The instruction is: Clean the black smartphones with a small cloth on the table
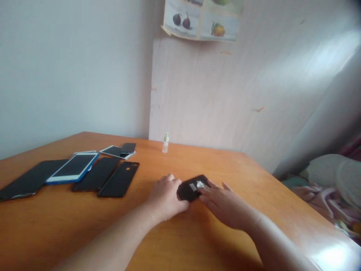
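Note:
A black phone [189,189] lies at a slant on the table, its back up, with a small white label on it. My left hand [166,197] is closed round its left end, thumb at the near edge and fingers on the far side. At the other end my right hand [225,205] presses a crumpled white tissue [200,184] on the phone's back with its fingertips. One finger of that hand is raised away from the rest. The phone's screen side is hidden.
On the left of the wooden table [158,241] lie a blue-edged tablet [75,165], a dark flat slab [34,178], two black phones or cases [120,180] and a white tablet [113,151] partly under a dark phone [128,148]. A clear pump bottle [165,143] stands behind. Cloth heaps [324,199] are right.

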`<control>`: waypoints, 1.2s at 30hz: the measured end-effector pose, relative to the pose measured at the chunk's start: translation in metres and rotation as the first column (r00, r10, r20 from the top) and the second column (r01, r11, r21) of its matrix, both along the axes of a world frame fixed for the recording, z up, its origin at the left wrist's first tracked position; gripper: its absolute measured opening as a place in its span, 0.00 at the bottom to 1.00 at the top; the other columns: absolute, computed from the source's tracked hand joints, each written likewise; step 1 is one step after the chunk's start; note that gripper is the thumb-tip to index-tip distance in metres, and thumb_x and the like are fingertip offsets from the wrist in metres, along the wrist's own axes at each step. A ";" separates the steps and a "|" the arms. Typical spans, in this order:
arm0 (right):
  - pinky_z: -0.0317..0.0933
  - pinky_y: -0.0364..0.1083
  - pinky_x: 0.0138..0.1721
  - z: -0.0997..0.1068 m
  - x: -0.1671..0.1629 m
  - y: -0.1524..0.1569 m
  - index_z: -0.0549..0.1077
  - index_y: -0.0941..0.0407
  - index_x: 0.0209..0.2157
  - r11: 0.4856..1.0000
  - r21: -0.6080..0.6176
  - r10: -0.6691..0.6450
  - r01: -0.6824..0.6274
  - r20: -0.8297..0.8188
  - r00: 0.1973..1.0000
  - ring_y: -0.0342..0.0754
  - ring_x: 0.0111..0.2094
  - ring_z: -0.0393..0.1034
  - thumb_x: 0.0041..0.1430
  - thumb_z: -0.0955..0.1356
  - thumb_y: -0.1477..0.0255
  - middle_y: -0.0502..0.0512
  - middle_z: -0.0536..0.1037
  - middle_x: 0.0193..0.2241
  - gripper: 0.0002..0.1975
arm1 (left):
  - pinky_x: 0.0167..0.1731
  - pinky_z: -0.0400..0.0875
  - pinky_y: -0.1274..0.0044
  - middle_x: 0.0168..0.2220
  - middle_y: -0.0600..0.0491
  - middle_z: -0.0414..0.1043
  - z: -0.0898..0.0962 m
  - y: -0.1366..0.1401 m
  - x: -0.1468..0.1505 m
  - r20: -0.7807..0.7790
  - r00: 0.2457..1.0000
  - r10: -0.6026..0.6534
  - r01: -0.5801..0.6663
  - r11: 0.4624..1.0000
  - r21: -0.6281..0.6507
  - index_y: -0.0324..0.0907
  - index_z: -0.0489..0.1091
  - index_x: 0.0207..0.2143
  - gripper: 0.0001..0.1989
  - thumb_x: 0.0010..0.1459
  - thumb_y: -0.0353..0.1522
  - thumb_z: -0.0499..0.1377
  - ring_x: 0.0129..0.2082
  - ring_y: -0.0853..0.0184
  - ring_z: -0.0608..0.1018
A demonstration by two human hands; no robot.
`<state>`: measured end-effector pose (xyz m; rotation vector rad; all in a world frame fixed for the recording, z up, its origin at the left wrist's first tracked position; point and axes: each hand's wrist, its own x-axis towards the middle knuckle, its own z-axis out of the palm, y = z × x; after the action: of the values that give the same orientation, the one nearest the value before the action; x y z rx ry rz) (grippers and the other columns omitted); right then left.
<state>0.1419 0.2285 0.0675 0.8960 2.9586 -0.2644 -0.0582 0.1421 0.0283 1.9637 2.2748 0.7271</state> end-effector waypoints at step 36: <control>0.33 0.67 0.63 -0.018 -0.021 0.014 0.58 0.44 0.63 0.979 -0.161 0.104 -0.125 -0.135 0.985 0.56 0.68 0.37 0.69 0.51 0.58 0.48 0.56 0.65 0.25 | 0.37 0.66 0.71 0.35 0.49 0.67 -0.002 0.002 0.001 -0.038 0.999 0.003 -0.002 1.000 0.016 0.46 0.72 0.36 0.17 0.45 0.45 0.61 0.39 0.57 0.73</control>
<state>0.1208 0.2420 0.0493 0.7109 3.0290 -0.5768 -0.0571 0.1437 0.0267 1.9987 2.3001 0.7164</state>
